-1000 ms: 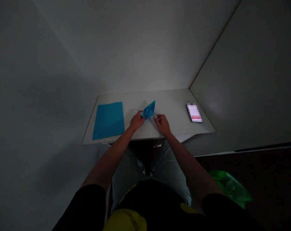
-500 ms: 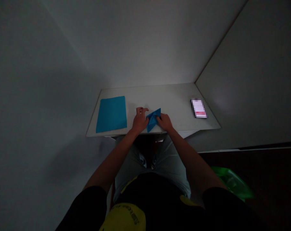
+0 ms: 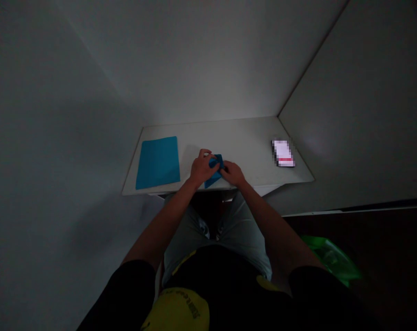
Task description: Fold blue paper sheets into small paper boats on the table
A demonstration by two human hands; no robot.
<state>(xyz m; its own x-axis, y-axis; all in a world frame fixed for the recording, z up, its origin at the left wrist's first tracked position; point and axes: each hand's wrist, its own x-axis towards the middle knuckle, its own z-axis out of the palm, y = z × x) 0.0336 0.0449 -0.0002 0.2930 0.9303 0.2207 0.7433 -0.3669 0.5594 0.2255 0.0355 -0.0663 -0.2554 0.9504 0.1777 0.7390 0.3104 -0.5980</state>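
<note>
A small folded blue paper (image 3: 212, 180) is between my two hands near the front edge of the white table (image 3: 229, 133). My left hand (image 3: 202, 168) grips its upper part, the thumb and fingers reaching over it from the left. My right hand (image 3: 232, 174) pinches its right side with thumb and fingertips. The fingers hide part of the folds. To the left, a larger blue sheet (image 3: 158, 162) lies flat on the table.
A phone with a lit, blurred screen (image 3: 283, 153) lies at the table's right side. Walls rise behind the table and on both sides. A green plastic object (image 3: 333, 259) is on the dark floor at the lower right.
My left hand has moved right and closed over the top of the folded paper. The paper's upper point, which stood up before, is now bent or covered by the fingers.
</note>
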